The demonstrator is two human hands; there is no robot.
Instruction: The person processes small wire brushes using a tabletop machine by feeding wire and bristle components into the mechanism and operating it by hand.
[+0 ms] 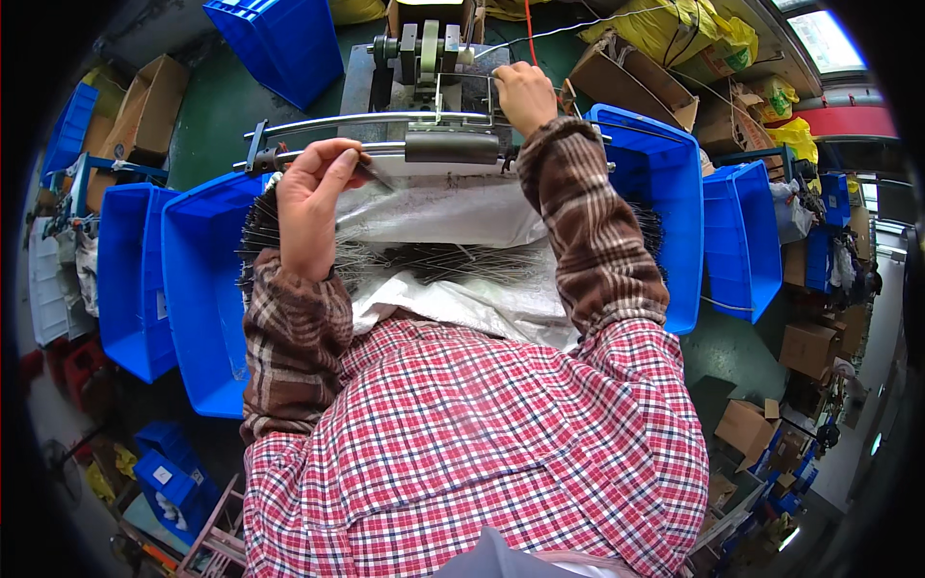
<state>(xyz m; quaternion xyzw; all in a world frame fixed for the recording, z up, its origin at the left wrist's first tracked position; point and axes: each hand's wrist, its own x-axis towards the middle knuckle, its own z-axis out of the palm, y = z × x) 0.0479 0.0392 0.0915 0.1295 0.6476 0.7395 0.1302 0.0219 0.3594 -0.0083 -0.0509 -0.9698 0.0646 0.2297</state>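
My left hand (316, 204) is closed in a pinch, thumb against fingers, on a thin dark metal piece (376, 176) whose exact kind is too small to tell. It hovers just above the near side of the machine's horizontal rail (352, 149). At the machine's right side, my right hand (527, 96) has curled fingers, with the fingertips beside a thin metal bracket (495, 94); whatever they grip is hidden. Between my forearms many thin metal rods (462, 260) lie across a whitish plastic sheet (443, 214) over my lap.
The bench machine (431, 58) with a roller stands ahead. A blue bin (198, 318) is close on my left, holding dark-tipped rods, and another blue bin (679, 231) on my right. More blue bins, cardboard boxes (631, 82) and yellow bags (665, 34) stand around.
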